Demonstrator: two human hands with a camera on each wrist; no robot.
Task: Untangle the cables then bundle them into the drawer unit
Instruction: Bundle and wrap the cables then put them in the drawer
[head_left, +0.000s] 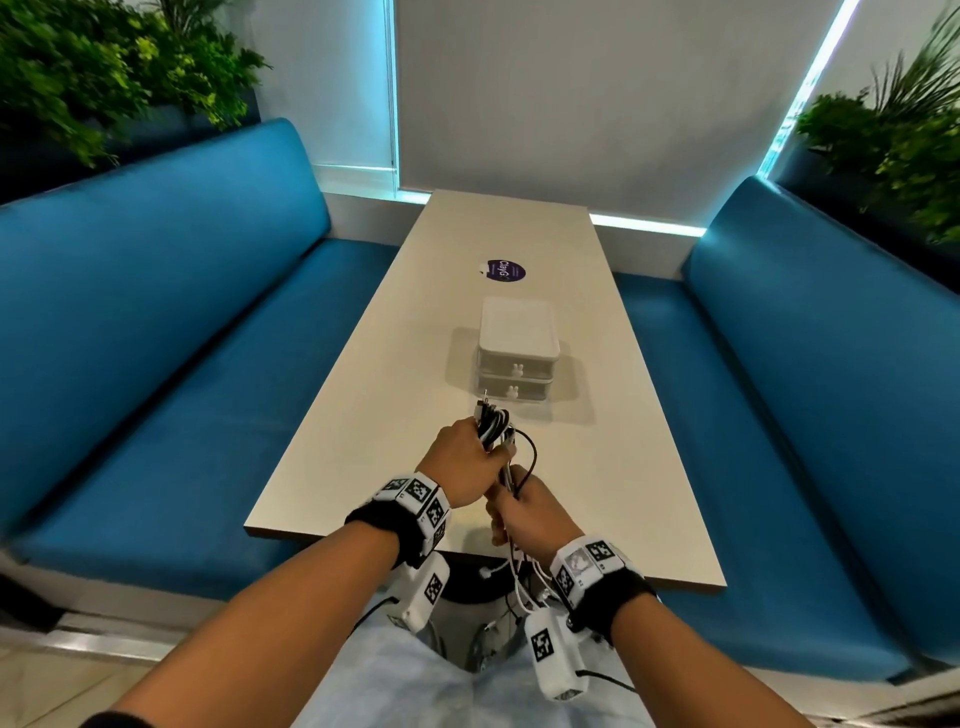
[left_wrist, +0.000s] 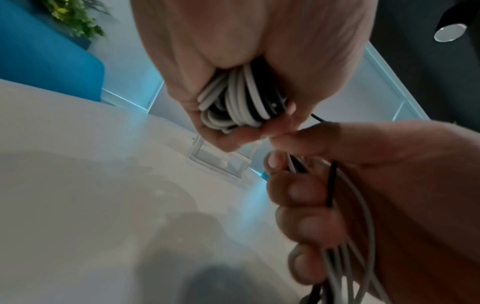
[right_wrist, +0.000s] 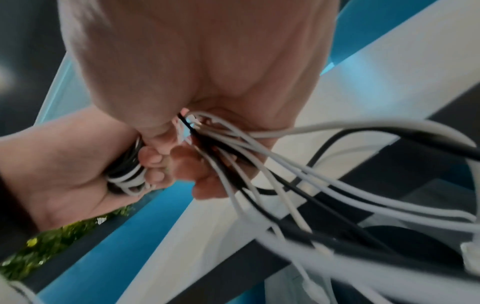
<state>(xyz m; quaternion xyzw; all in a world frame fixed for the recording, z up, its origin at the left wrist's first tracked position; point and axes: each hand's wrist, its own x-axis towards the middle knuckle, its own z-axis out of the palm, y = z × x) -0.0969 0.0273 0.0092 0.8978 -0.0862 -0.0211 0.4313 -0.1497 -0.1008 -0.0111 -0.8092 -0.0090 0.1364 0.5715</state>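
Left hand (head_left: 460, 460), right hand (head_left: 530, 512), both clenched

Bare forearms — black wristbands (head_left: 387, 525) carrying white marker-printed camera blocks (head_left: 423, 592).

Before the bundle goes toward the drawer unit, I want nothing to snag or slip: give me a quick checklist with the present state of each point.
1. Coiled cable bundle gripped firmly by the left hand: ok.
2. Loose cable tails gathered in the right hand: ok.
3. Tails fully wound into the coil: not ok; they hang below the table edge.
4. Drawers of the drawer unit open to receive the bundle: not ok; both look closed.
5. Cables free of tangles: cannot tell; the strands cross and blur.
6. Path from hands to unit clear: ok.
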